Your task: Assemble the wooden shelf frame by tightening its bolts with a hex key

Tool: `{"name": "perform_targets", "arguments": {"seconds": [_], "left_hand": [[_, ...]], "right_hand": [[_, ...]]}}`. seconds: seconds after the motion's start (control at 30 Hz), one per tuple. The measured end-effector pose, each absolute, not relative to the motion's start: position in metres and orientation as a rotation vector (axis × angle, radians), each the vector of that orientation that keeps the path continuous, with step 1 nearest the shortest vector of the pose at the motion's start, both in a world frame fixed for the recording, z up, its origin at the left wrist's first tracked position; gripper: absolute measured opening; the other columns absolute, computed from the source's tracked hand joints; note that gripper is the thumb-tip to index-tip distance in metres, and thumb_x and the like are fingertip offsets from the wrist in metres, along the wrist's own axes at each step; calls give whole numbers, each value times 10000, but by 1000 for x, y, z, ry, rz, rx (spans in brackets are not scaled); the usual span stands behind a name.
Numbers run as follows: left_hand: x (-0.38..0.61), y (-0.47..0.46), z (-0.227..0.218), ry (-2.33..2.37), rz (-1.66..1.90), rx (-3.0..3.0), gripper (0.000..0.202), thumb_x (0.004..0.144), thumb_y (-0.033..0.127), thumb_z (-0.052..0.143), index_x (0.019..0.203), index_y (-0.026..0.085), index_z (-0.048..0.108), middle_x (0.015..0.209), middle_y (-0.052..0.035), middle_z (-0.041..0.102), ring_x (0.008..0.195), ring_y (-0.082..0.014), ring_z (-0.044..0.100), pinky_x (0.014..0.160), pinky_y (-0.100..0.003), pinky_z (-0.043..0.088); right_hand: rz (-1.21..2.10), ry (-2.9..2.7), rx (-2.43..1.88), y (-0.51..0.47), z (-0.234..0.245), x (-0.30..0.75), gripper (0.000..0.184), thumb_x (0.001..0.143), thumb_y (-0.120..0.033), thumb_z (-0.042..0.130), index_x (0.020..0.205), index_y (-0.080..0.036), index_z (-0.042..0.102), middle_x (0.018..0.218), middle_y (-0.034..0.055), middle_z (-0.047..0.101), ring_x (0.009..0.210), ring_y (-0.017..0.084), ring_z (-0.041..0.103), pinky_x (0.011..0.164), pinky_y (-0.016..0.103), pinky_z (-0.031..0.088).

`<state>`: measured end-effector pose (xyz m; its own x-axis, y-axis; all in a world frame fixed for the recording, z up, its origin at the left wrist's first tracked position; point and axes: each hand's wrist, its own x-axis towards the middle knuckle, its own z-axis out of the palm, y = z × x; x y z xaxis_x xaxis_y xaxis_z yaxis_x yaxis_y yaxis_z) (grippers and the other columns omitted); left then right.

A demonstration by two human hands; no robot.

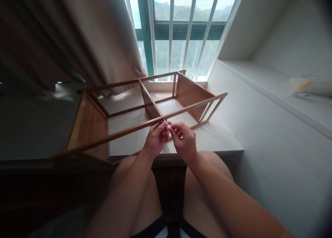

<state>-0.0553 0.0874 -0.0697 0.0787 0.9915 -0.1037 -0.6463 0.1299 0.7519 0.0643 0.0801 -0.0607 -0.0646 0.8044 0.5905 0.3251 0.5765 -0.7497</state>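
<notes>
A brown wooden shelf frame point(124, 128) lies on its side on the pale ledge before me, with a middle board point(150, 101) and end boards. Just below its near rail, where the middle board meets it, both hands come together. My right hand point(184, 139) is closed in a pinch on a thin metal rod point(167, 124), whose upper end points at the rail. My left hand point(156, 138) is closed too, thumb and fingertips against the same rod near the rail. Whether the rod's tip sits in the wood is too small to tell.
The ledge point(220, 137) ends just in front of my knees. A barred window point(178, 55) rises behind the frame, with a long curtain point(103, 34) at left. On the right, a white wall shelf point(272, 79) holds a blurred white and yellow package point(308, 85).
</notes>
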Motion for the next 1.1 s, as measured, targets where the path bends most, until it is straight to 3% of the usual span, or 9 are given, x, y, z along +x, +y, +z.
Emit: {"name": "perform_targets", "arguments": {"seconds": [0.17,0.47,0.67,1.1], "left_hand": [[-56,87,-71,718,1348,596,269,729,355,697,884,138,666,499,77,376,421,1,340,428,-161,228],[-55,86,-70,733,1354,586,308,694,382,727,872,138,665,497,76,378,431,-1,351,420,-152,218],[-54,86,-71,738,1373,606,288,720,379,704,870,136,663,493,75,368,431,-11,361,411,-154,224],[-53,85,-71,725,1357,576,307,682,377,738,857,137,660,509,80,356,431,3,339,417,-149,229]], "right_hand": [[566,-1678,-1009,78,-61,65,159,864,-336,564,834,-198,637,705,3,641,593,95,531,610,238,438],[864,-1537,-948,76,-59,62,198,862,-376,567,828,-189,621,732,13,682,622,110,624,607,233,503],[1158,-1330,-898,76,-66,54,256,838,-421,591,783,-173,556,668,0,639,526,85,564,479,201,464],[936,-1469,-930,75,-66,59,190,862,-380,560,871,-193,592,765,18,678,649,118,636,591,239,527]]}}
